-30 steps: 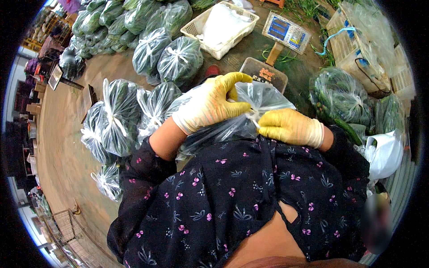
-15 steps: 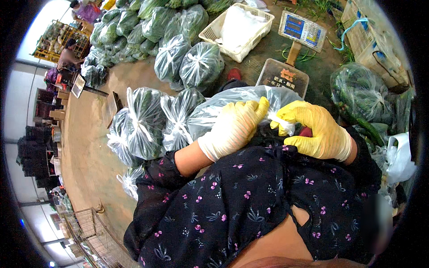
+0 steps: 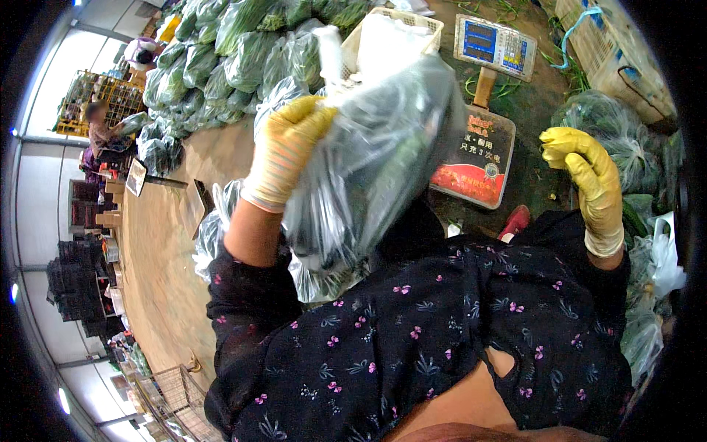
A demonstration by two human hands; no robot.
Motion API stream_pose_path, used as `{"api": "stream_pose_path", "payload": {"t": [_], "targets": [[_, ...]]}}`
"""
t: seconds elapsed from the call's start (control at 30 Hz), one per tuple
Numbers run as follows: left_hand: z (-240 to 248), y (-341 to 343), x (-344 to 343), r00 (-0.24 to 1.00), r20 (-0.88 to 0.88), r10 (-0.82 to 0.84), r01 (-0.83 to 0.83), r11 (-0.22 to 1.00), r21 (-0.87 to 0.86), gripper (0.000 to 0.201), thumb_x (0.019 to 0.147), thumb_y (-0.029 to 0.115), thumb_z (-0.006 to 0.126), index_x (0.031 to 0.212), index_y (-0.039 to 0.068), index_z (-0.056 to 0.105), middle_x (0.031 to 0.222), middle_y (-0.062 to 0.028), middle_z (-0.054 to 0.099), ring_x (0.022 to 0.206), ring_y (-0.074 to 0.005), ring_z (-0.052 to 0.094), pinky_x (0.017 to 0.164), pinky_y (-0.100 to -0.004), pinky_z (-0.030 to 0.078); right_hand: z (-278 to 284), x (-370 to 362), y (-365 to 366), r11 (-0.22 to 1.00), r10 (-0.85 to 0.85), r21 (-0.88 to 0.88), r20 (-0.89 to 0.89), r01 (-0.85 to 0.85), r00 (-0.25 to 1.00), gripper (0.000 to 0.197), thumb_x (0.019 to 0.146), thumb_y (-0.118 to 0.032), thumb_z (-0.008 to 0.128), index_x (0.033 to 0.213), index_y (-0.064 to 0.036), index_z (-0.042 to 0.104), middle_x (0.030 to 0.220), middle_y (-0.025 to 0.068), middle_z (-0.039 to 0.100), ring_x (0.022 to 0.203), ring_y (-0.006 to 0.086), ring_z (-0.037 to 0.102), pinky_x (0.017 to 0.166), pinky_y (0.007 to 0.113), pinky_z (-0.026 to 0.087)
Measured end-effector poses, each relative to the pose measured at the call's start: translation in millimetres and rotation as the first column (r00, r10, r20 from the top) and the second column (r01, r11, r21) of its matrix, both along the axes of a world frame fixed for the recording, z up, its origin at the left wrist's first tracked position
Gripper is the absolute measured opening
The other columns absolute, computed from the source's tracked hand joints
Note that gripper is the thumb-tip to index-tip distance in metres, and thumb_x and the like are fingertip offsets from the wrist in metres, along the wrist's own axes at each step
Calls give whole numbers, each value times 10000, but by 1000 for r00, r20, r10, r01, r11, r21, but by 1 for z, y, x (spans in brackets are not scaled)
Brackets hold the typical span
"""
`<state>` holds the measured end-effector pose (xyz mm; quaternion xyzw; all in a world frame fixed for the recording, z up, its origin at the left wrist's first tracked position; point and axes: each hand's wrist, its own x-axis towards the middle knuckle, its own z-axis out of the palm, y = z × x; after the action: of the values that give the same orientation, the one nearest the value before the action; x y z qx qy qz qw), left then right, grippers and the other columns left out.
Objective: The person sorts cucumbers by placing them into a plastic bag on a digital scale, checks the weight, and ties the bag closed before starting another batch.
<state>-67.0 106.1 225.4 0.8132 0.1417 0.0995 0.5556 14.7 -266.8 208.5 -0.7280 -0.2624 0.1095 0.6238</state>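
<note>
A clear plastic bag of long green vegetables (image 3: 390, 158) hangs tilted in front of me, blurred by motion. My left hand (image 3: 287, 151), in a yellow-and-white glove, is closed round its gathered neck. Off to the right, my right hand (image 3: 588, 184) wears a matching glove and is raised with loosely bent fingers. Nothing shows in it. Between the hands stands a scale with a red and black platform (image 3: 471, 166) and a display panel (image 3: 493, 46). The bag's right edge lies close to the platform.
Bagged greens (image 3: 221, 66) are heaped at the back left. A cream basket (image 3: 434, 33) stands behind the held bag. More vegetable bags (image 3: 607, 121) and a large crate (image 3: 618, 59) line the right. A wire cage (image 3: 166, 398) stands at lower left; people work in the distance.
My left hand has lifted the vegetable bag up and to the left, uncovering the scale platform. My right hand has let go of the bag's neck and moved right.
</note>
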Motion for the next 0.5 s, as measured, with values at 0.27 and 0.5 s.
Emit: {"api": "stream_pose_path", "payload": {"t": [0.27,0.5], "targets": [[-37,139,80,996,82,26,-35,993,111,229,826,120,620,1007,-20,630,835,16,625,748,-48,531,690,-186,423,-50,33,-27,968,-239,-118,-148,222,960,242,908,-157,478,1046,11,585,1073,83,601,902,141,577,822,262,448],[-195,266,109,928,-256,271,73,542,837,489,783,410,611,1150,90,570,1112,-115,578,989,-258,551,832,-338,425,-85,68,-1,952,-267,-205,-188,228,945,216,901,-114,475,1043,11,580,1053,79,599,906,140,570,828,260,447]]}}
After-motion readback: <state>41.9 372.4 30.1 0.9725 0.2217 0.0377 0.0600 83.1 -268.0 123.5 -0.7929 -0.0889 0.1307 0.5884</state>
